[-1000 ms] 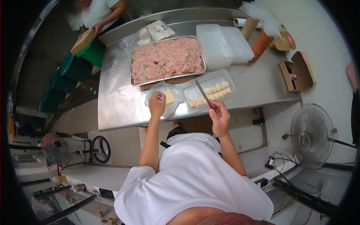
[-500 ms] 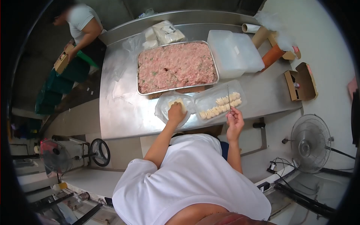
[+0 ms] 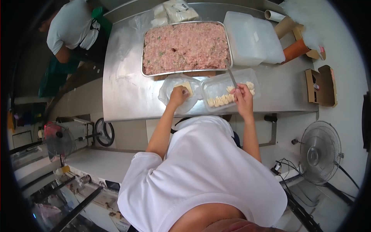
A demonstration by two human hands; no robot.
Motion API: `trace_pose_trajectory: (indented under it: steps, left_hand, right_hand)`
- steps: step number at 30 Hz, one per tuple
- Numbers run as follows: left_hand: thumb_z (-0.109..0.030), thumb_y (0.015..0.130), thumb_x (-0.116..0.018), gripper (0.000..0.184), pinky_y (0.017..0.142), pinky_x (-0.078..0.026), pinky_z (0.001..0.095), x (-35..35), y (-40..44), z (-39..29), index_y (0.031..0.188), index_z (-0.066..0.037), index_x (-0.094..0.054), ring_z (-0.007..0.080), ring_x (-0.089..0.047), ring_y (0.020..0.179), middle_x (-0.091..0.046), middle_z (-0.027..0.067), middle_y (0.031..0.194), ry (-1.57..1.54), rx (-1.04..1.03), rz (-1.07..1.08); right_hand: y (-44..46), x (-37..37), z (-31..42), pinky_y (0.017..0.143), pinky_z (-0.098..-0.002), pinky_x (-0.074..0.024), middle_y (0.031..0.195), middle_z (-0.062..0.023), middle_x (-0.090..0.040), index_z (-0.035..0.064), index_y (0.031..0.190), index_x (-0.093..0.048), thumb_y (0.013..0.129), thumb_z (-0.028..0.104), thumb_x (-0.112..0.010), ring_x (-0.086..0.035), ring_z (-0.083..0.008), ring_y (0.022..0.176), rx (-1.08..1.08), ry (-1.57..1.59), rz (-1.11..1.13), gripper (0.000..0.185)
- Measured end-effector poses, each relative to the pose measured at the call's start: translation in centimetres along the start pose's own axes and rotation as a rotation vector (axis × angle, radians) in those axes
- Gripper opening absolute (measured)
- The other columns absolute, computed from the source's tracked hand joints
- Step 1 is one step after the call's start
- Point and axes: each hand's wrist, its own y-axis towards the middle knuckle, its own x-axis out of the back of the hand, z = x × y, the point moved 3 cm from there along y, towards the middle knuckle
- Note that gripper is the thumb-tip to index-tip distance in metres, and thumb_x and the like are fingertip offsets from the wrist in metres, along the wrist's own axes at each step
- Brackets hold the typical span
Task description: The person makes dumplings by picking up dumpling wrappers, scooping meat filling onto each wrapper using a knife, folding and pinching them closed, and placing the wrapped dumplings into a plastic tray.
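Note:
My left hand (image 3: 179, 96) is closed at the stack of yellow wrappers (image 3: 188, 87), which lies on a plastic bag (image 3: 167, 89); whether it pinches a wrapper is hidden. In my right hand (image 3: 243, 99) is a thin metal spatula (image 3: 232, 77), its tip at the front right edge of the metal tray (image 3: 185, 72) of minced meat (image 3: 185, 48). Below that hand, a clear plastic container (image 3: 208, 87) holds two rows of folded dumplings (image 3: 221, 101), partly covered by my fingers.
Stacked clear containers (image 3: 243, 38) stand right of the tray. Behind it are plastic-wrapped packs (image 3: 179, 11). An orange roll (image 3: 295, 51) and an open cardboard box (image 3: 321, 86) are at the right. A co-worker (image 3: 73, 29) bends at the far left. A fan (image 3: 319, 152) stands lower right.
The spatula has moved from over the dumplings up to the tray's edge. My left hand went down to the wrappers and remains there. The co-worker has bent over, and the view has shifted.

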Motion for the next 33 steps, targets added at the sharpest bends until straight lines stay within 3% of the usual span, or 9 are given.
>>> trace_pose_trajectory:
  steps: [2,4,7,10,17,23,25,27,33]
  left_hand:
    - [-0.021,0.075,-0.076,0.021,0.072,-0.051,0.0418,-0.4,-0.9,-0.8,0.081,-0.002,-0.069,0.0341,-0.064,0.08,-0.066,0.0166,0.09,0.01,0.018,0.031]
    - [-0.017,0.073,-0.075,0.022,0.076,-0.052,0.0432,-0.3,-1.5,-3.2,0.085,-0.003,-0.066,0.0357,-0.065,0.087,-0.066,0.0162,0.09,0.224,-0.002,-0.042]
    - [-0.016,0.073,-0.072,0.019,0.078,-0.053,0.0438,-1.3,-1.2,-3.3,0.084,-0.003,-0.064,0.0354,-0.064,0.09,-0.065,0.0156,0.09,0.278,-0.002,-0.066]
    - [-0.015,0.074,-0.069,0.015,0.078,-0.053,0.0447,-1.8,-1.0,-2.8,0.083,-0.003,-0.065,0.0358,-0.064,0.089,-0.065,0.016,0.089,0.242,0.038,-0.082]
    - [-0.014,0.075,-0.066,0.01,0.076,-0.053,0.0448,-0.5,-1.3,-2.7,0.077,-0.004,-0.067,0.0366,-0.065,0.086,-0.064,0.0175,0.087,0.143,0.056,-0.064]
    - [-0.015,0.071,-0.07,0.013,0.076,-0.053,0.0433,-2.0,-1.2,-2.5,0.078,-0.005,-0.067,0.0348,-0.065,0.086,-0.065,0.0173,0.089,0.277,0.005,-0.108]
    - [-0.014,0.069,-0.072,0.014,0.076,-0.054,0.0416,-1.4,-1.1,-2.5,0.077,-0.003,-0.067,0.0342,-0.066,0.084,-0.067,0.0177,0.086,0.196,0.063,-0.091]
    - [-0.013,0.069,-0.071,0.013,0.075,-0.054,0.0405,-0.9,-1.1,-2.3,0.077,-0.002,-0.068,0.0342,-0.067,0.082,-0.068,0.0179,0.084,0.133,0.062,-0.094]
    - [-0.009,0.072,-0.072,0.013,0.069,-0.054,0.0348,-0.3,-1.1,0.3,0.08,0.0,-0.071,0.0276,-0.068,0.071,-0.07,0.0171,0.078,-0.121,0.009,-0.102]
  right_hand:
    - [1.0,0.1,0.1,0.058,-0.02,-0.0387,0.088,-0.0034,-0.064,-0.0019,0.12,-0.055,0.098,0.009,-0.051,-0.045,-0.0041,0.065,0.075,-0.228,0.086,0.024]
    - [1.6,-0.5,0.4,0.057,-0.0193,-0.0379,0.09,-0.0025,-0.064,-0.0008,0.12,-0.054,0.099,0.009,-0.05,-0.043,-0.0036,0.064,0.036,-0.214,0.149,0.023]
    - [2.3,-1.6,0.0,0.057,-0.0191,-0.0384,0.091,-0.0014,-0.064,0.0008,0.121,-0.054,0.1,0.01,-0.05,-0.043,-0.0033,0.065,0.033,-0.183,0.221,0.023]
    - [2.2,-2.4,-0.2,0.083,-0.0292,-0.0491,0.093,-0.0086,-0.068,-0.002,0.119,-0.057,0.097,0.009,-0.053,-0.064,-0.0155,0.091,0.006,-0.222,0.295,0.025]
    - [2.0,-3.9,0.0,0.08,-0.0288,-0.0492,0.093,-0.0104,-0.07,0.0003,0.119,-0.059,0.095,0.008,-0.053,-0.064,-0.0165,0.087,0.041,-0.318,0.418,0.025]
    - [2.1,-3.1,0.8,0.076,-0.0297,-0.0489,0.09,-0.0097,-0.07,0.0007,0.119,-0.06,0.096,0.01,-0.053,-0.063,-0.0167,0.082,0.029,-0.365,0.412,0.026]
    - [2.4,-2.7,0.6,0.075,-0.0302,-0.0488,0.089,-0.0096,-0.07,0.0006,0.119,-0.06,0.096,0.01,-0.053,-0.063,-0.0164,0.08,0.035,-0.356,0.406,0.026]
    - [2.5,-2.5,0.1,0.07,-0.0237,-0.0467,0.092,-0.0046,-0.066,-0.0007,0.12,-0.058,0.098,0.01,-0.051,-0.058,-0.0094,0.081,0.034,-0.384,0.429,0.026]
    - [2.4,-3.3,-0.9,0.07,-0.0259,-0.0481,0.086,-0.005,-0.065,0.0015,0.118,-0.062,0.094,0.007,-0.054,-0.059,-0.0118,0.078,-0.006,-0.559,0.572,0.026]
